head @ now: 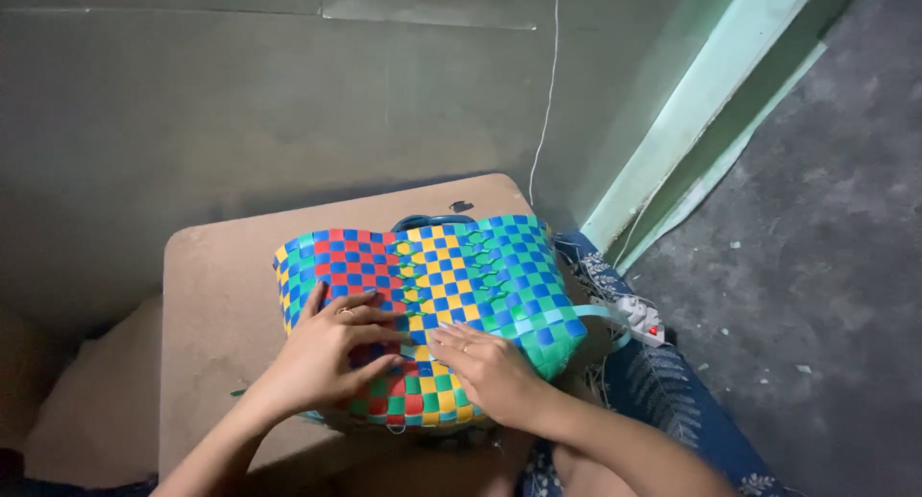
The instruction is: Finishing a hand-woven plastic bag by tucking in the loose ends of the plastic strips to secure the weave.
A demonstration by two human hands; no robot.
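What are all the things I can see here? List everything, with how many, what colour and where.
woven basket: one, checkered in red, blue, yellow and green, lying on its side on the board
dark handle: one, dark blue or black, peeking out behind the basket's far edge
board: one, light brown, flat under the basket
loose strip: one, pale blue, sticking out from the basket's right side
power strip: one, white, on the floor right of the basket
cable: one, white, running up the wall
patterned cloth: one, dark blue with pale print, lower right
left hand: one, with a ring, spread flat on the basket
right hand: one, with a ring, pressing on the basket's near edge
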